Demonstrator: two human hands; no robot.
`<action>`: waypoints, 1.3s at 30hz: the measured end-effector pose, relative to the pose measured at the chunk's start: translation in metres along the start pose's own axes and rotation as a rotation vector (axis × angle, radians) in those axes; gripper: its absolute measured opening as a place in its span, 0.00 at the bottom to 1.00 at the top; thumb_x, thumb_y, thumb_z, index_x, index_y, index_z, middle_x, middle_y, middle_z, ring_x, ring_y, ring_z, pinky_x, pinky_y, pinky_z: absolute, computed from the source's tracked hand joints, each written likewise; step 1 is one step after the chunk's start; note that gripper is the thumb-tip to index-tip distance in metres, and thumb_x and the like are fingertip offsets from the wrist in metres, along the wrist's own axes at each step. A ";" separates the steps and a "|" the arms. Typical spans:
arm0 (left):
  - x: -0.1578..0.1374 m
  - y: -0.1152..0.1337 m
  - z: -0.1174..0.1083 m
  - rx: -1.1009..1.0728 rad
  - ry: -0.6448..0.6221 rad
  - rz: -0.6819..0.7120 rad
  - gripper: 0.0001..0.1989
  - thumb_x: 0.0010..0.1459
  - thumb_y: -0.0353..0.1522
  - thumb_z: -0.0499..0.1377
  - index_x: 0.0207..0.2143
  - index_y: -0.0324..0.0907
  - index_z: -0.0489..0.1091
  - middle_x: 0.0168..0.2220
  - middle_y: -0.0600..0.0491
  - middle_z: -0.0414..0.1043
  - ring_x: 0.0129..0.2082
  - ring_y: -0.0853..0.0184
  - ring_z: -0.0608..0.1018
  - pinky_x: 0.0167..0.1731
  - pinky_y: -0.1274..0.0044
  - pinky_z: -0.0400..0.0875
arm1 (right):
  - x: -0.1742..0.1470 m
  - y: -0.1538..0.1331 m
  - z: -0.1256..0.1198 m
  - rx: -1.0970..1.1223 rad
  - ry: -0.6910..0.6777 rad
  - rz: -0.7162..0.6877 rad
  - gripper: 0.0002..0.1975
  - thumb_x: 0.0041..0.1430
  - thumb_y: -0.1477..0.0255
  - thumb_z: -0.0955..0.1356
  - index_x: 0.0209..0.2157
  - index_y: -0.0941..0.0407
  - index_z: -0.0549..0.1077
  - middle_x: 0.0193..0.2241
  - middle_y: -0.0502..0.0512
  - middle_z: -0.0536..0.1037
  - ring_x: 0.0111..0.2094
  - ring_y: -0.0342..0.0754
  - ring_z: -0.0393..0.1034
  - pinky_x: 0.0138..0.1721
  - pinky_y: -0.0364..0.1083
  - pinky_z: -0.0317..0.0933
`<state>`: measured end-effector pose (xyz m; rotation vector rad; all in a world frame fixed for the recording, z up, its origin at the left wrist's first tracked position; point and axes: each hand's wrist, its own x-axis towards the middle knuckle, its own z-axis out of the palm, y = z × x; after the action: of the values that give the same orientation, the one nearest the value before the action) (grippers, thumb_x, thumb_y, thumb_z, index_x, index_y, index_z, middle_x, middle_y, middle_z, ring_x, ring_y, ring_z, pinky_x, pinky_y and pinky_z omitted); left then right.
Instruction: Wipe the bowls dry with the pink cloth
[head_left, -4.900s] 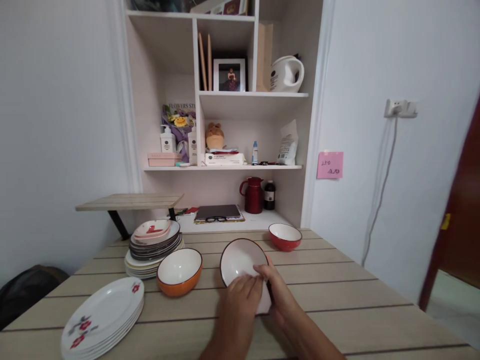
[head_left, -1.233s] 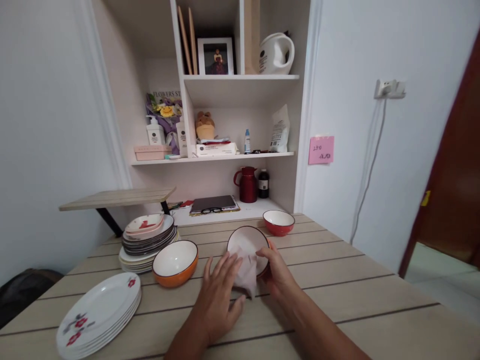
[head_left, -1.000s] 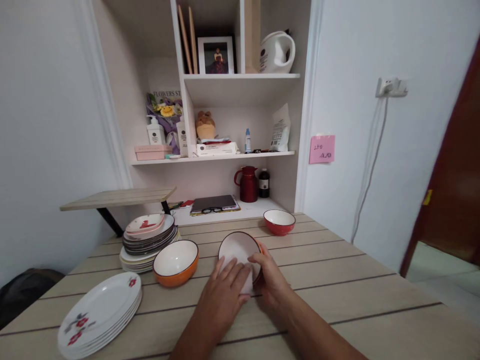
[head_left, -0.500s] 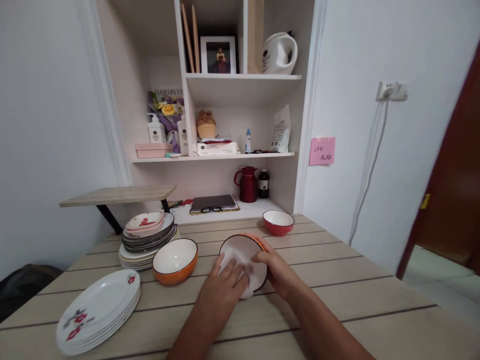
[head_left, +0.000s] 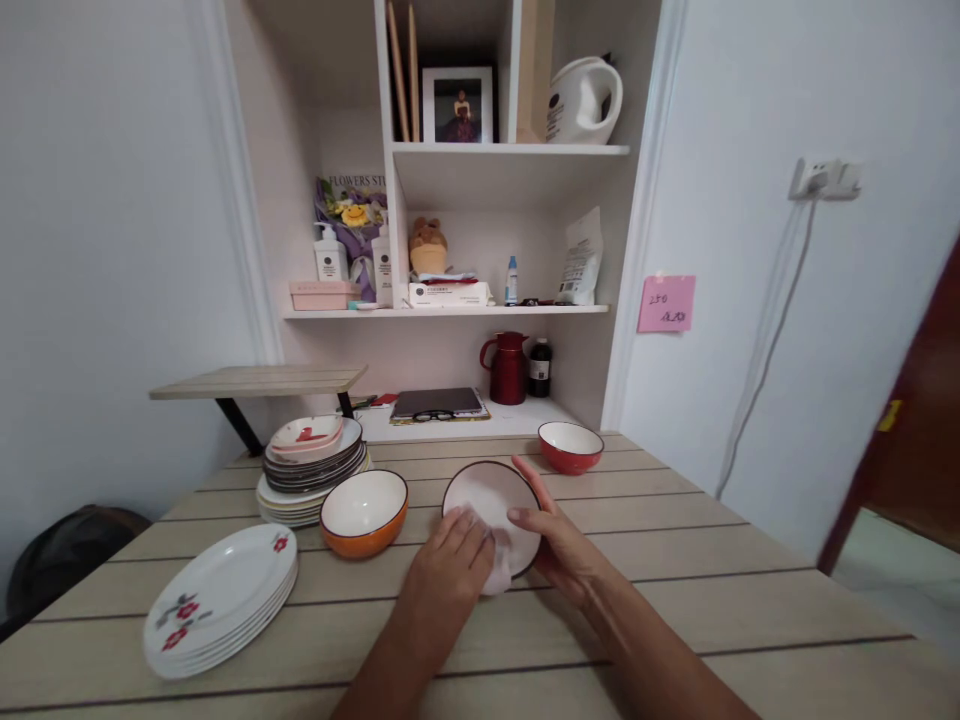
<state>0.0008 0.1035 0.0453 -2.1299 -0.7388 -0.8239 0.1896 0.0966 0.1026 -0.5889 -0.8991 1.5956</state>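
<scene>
The tilted dark-rimmed bowl (head_left: 486, 488), held over the surface (head_left: 712, 605), could be dropped if the cloth (head_left: 500, 574) is pushed too hard by the curled left hand (head_left: 454, 562), since only one side is gripped by the half-open right hand (head_left: 574, 555), thumb inside.

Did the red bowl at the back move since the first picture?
No. The red bowl sits in the same spot, nearer and just right of the red jug; only the camera's view shifted.

"250" on pink note (head_left: 666, 304), "FLOWERS STU" on pale backing (head_left: 357, 182) behind flowers (head_left: 354, 215)
</scene>
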 end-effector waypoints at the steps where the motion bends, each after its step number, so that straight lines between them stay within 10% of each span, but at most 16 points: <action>1: -0.001 0.000 0.001 -0.009 -0.001 -0.035 0.15 0.71 0.24 0.50 0.51 0.41 0.74 0.51 0.48 0.80 0.56 0.61 0.78 0.61 0.64 0.69 | 0.000 0.003 0.002 0.010 -0.023 -0.010 0.49 0.43 0.73 0.79 0.67 0.41 0.62 0.45 0.53 0.84 0.45 0.57 0.78 0.47 0.54 0.67; 16: 0.005 0.011 -0.013 -0.125 -0.051 -0.084 0.22 0.70 0.26 0.53 0.64 0.42 0.64 0.52 0.49 0.78 0.54 0.60 0.78 0.60 0.63 0.68 | 0.004 0.022 0.017 0.044 0.202 -0.046 0.28 0.49 0.69 0.72 0.55 0.49 0.73 0.28 0.48 0.81 0.30 0.55 0.73 0.36 0.51 0.67; 22: 0.014 0.018 -0.026 -0.315 -0.232 -0.112 0.40 0.63 0.41 0.65 0.71 0.39 0.52 0.65 0.41 0.67 0.65 0.52 0.69 0.63 0.58 0.65 | 0.002 0.019 0.020 -0.009 0.166 -0.210 0.37 0.47 0.73 0.71 0.62 0.47 0.68 0.39 0.51 0.83 0.39 0.54 0.75 0.44 0.49 0.67; 29: 0.008 0.011 -0.005 -0.146 -0.083 -0.081 0.16 0.72 0.33 0.56 0.60 0.47 0.69 0.55 0.52 0.77 0.59 0.61 0.74 0.65 0.62 0.59 | -0.001 0.005 0.020 -0.127 0.105 -0.227 0.35 0.45 0.74 0.70 0.58 0.49 0.72 0.45 0.53 0.83 0.45 0.55 0.74 0.48 0.50 0.64; 39: 0.008 0.001 0.001 0.105 0.122 -0.003 0.11 0.72 0.26 0.52 0.42 0.41 0.75 0.48 0.48 0.80 0.58 0.60 0.76 0.68 0.55 0.56 | -0.006 -0.020 0.003 -0.277 0.051 0.045 0.35 0.44 0.73 0.70 0.58 0.49 0.73 0.44 0.53 0.84 0.40 0.55 0.74 0.37 0.47 0.63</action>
<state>0.0068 0.1060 0.0499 -1.9671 -0.7062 -0.8892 0.2007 0.0913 0.1201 -0.8449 -1.0843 1.4992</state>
